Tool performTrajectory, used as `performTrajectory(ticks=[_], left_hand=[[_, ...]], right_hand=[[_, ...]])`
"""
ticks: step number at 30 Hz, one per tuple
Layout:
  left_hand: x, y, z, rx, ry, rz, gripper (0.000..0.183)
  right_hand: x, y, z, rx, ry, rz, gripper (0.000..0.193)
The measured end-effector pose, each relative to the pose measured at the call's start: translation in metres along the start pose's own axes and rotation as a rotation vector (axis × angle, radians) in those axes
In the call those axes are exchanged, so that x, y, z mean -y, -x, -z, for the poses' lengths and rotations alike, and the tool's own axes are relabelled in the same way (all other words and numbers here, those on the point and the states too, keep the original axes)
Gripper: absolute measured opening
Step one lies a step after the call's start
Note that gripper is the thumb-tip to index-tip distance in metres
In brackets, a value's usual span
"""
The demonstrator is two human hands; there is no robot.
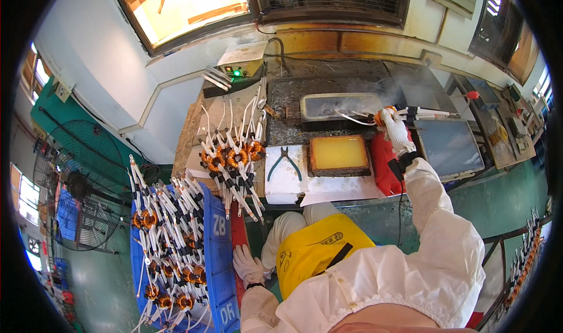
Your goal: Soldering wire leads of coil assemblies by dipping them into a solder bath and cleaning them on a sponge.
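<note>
My right hand (399, 135), in a white glove, is closed around a copper-wound ring coil (387, 115) with white leads. Some leads stretch left over a long, metal-rimmed rectangular pot (319, 122), where smoke rises; others point right. Whether the lead tips touch the pot's contents is unclear. Low on the left, my gloved left hand (249, 267) lies with fingers extended on a red surface (238, 233) beside a blue crate (220, 268). Holding nothing visible, it is open. Similar coils (176, 268) with white leads and black sleeves fill the crate.
More coils (234, 157) are heaped on the bench's left. Green-handled pliers (285, 153) lie on white paper, left of a yellow-filled tray (340, 172). A red container (384, 169) stands under my right wrist, beside a grey-surfaced tray (451, 148). A caged fan (79, 186) stands far left.
</note>
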State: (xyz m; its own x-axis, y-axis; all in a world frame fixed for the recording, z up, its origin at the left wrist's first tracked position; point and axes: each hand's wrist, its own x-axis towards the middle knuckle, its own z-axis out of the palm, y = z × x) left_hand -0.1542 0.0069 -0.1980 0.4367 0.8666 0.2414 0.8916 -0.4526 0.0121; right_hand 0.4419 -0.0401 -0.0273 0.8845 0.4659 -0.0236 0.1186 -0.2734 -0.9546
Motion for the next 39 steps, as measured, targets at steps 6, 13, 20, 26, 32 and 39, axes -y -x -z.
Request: performTrajectory(ticks=[6,13,20,26,32,39], left_hand=[[-0.003,-0.001,0.003,0.006,0.000,0.007,0.070],[-0.003,0.000,0.003,0.008,0.020,0.015,0.071],[-0.003,0.000,0.002,0.019,0.010,0.024,0.070],[-0.003,0.000,0.003,0.022,0.008,0.029,0.070],[-0.002,0.002,0.002,0.004,0.008,0.011,0.069],[-0.004,0.000,0.007,0.033,0.021,0.009,0.072]], right_hand=[[0.000,-0.003,0.000,-0.056,-0.103,0.066,0.040],[0.018,0.009,0.001,-0.048,-0.015,0.051,0.039],[0.017,0.009,0.000,-0.063,0.035,0.096,0.037],[0.002,0.000,0.000,-0.083,0.044,0.208,0.037],[0.025,0.019,0.008,-0.061,0.038,0.099,0.044],[0.025,0.022,0.021,-0.058,0.025,0.164,0.046]])
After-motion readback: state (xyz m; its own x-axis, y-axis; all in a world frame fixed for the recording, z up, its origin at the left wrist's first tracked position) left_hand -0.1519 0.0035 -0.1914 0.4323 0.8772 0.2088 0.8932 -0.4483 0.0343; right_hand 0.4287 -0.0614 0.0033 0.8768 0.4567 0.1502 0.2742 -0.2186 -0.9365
